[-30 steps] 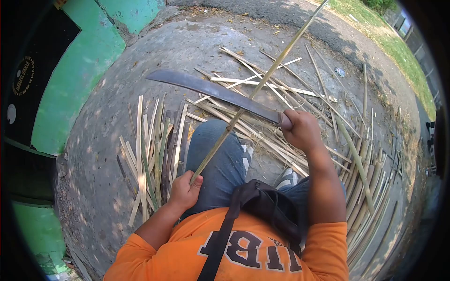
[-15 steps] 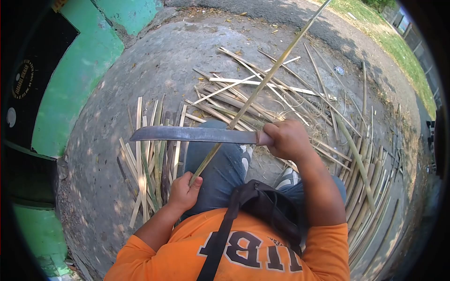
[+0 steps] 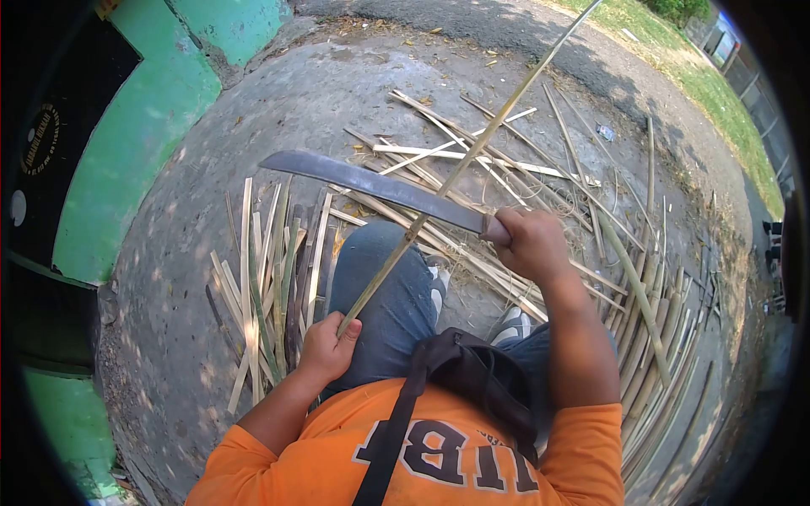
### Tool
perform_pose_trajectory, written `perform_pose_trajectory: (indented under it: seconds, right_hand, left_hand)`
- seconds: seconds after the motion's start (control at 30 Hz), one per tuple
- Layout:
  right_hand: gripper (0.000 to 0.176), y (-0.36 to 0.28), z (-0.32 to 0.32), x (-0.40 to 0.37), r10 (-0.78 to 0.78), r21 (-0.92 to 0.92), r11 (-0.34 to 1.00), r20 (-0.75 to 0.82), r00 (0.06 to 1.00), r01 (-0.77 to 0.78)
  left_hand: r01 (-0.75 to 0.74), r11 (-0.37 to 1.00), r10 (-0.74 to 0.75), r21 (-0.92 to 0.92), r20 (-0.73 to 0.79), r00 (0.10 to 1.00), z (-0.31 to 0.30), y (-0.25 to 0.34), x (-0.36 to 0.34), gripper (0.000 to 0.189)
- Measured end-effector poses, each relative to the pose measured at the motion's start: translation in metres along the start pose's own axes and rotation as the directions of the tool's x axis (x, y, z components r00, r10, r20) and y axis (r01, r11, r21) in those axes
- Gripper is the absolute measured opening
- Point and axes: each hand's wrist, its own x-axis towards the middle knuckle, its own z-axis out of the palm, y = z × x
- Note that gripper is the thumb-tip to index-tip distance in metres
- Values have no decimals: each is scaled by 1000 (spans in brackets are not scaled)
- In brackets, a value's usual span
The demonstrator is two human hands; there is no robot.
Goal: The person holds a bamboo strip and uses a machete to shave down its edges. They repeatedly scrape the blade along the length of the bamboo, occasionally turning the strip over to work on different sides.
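Since half a second ago the machete has lifted off its level line over the knee and moved farther out along the bamboo strip. Its tip now points toward 10 o'clock from the right grip, which has shifted a little toward 1 o'clock. The left grip has stayed put.

The right grip is closed tight round the machete's handle, with the blade stretching away to the left. The left grip is closed on the strip's near end, thumb on top, just beside the jeans-clad thigh. From there the strip runs straight out toward 1 o'clock, raised clear of the ground and off the top edge of the view. The blade crosses it at an angle and seems to touch it, at 1 o'clock of the left grip and near the right grip at its 9 o'clock. Holding the strip by one end, lifted and taut, probably steadies it against the edge and keeps the fingers well apart from the steel.

Short slats lie side by side on the concrete ground at 9 o'clock of the thigh. A loose tangle of strips sprawls at 12 o'clock, and long poles lie at 3 o'clock.
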Motion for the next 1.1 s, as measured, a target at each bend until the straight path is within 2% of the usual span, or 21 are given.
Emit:
perform_pose_trajectory:
  seconds: [0.1, 0.2, 0.3, 0.43, 0.47, 0.57, 0.7, 0.87, 0.97, 1.1]
  right_hand:
    - [18, -16, 8, 2, -204, 19, 979, 16, 979, 203]
    - [18, -16, 6, 3, -212, 42, 977, 60, 975, 210]
    - [16, 5, 10, 4, -169, 16, 985, -16, 985, 169]
    - [21, 38, 8, 3, 171, 96, 983, -158, 972, -158]
    - [22, 44, 6, 3, 227, 167, 965, -157, 961, -201]
    - [21, 44, 6, 1, 268, 206, 951, -182, 946, -230]
    - [14, 26, 10, 1, 134, 40, 991, -136, 982, -130]
    - [16, -3, 12, 5, -169, 28, 985, 5, 986, 169]
    - [16, -4, 8, 6, -206, 3, 979, 21, 978, 206]
    - [15, 16, 3, 3, -49, -26, 999, -41, 998, 48]
  left_hand:
    - [-28, 1000, 28, 1, -10, 1000, 2, -3, -1, 65]
    - [-41, 999, 41, -1, -18, 999, 1, -3, -1, 64]
    - [-39, 999, 39, -14, -11, 999, 1, -5, -2, 64]
    - [-39, 998, 38, -41, -6, 999, -1, -7, -1, 62]
    - [-32, 999, 32, -42, -4, 999, 0, -6, -1, 62]
    - [-12, 999, 12, -38, 1, 1000, -2, -3, 1, 63]
    - [9, 1000, -8, -30, 17, 1000, -3, -5, 3, 63]
    - [7, 999, -7, -31, 17, 1000, -2, -5, 1, 64]
    - [-8, 1000, 8, -24, 5, 1000, -1, -6, 1, 64]
    - [-15, 1000, 15, -14, -9, 1000, 0, -6, -1, 64]
